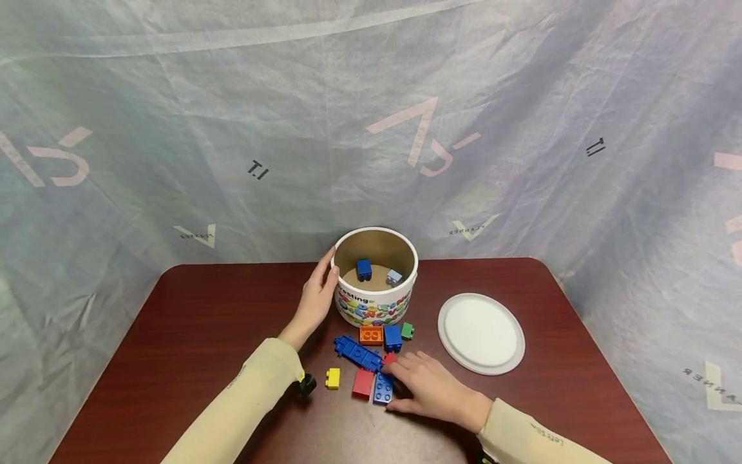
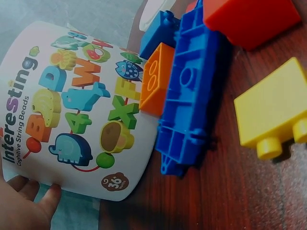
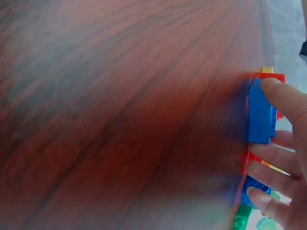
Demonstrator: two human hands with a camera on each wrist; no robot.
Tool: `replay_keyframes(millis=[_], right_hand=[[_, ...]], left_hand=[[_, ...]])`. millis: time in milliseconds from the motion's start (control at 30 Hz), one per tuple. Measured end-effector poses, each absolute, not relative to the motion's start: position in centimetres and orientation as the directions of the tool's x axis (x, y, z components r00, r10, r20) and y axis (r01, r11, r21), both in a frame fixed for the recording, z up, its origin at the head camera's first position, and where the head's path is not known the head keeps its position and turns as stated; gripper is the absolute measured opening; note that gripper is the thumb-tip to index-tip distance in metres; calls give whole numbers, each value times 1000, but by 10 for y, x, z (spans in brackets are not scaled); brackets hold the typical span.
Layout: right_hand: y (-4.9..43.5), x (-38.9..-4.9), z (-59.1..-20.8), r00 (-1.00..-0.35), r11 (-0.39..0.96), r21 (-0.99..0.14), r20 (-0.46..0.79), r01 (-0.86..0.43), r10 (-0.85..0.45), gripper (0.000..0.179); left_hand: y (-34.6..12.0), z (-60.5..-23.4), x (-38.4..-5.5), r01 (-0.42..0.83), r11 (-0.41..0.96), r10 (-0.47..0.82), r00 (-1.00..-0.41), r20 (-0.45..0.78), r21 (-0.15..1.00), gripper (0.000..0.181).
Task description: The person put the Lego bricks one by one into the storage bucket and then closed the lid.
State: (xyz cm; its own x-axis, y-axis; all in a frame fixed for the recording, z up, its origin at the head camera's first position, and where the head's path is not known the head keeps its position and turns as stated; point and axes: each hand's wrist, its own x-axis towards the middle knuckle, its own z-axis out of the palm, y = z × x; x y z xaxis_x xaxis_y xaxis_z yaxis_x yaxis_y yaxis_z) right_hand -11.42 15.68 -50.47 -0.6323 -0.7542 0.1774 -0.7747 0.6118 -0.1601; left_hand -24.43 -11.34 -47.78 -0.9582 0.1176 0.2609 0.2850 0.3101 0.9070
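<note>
My left hand (image 1: 315,293) rests against the left side of a white bucket (image 1: 375,297) printed with colourful letters and pictures, fingertips close to the rim. Inside the bucket lie a blue brick (image 1: 364,269) and a pale blue brick (image 1: 394,277). On the table, my right hand (image 1: 431,386) pinches a studded blue brick (image 3: 261,112) end to end between thumb and index finger, the other fingers spread past it. Beside that brick sits a red brick (image 1: 362,383). A long blue base piece (image 2: 184,91) lies between the bucket and the red brick.
An orange brick (image 1: 371,335), another blue brick (image 1: 393,338) and a green brick (image 1: 408,331) stand before the bucket. A small red piece (image 1: 390,358) shows by the right fingertips. Nearer me is a yellow brick (image 1: 333,378); a white lid (image 1: 481,334) lies to the right.
</note>
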Motion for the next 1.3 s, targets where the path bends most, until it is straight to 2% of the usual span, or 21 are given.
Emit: replay_keyframes(millis=[433,833,1133,1300], right_hand=[[170,-114,-505,-645,620,-182,151,-763,-749,49],[175,-117,-497,-630,600,-219,108,-769,-769,46],[183,-117,-490,-562,530,-199,172,-824,-809,44],[186,-121,-482,-558,532,-171,185,-829,-809,45]], left_hand=[[-114,-476,-245,284,310,121,-958,258,907,54],[-113,-474,-244,288,296,122,-957,263,911,54],[-112,-475,-243,295,321,114,-955,272,900,54],[-112,-477,-242,279,319,108,-960,258,906,53]])
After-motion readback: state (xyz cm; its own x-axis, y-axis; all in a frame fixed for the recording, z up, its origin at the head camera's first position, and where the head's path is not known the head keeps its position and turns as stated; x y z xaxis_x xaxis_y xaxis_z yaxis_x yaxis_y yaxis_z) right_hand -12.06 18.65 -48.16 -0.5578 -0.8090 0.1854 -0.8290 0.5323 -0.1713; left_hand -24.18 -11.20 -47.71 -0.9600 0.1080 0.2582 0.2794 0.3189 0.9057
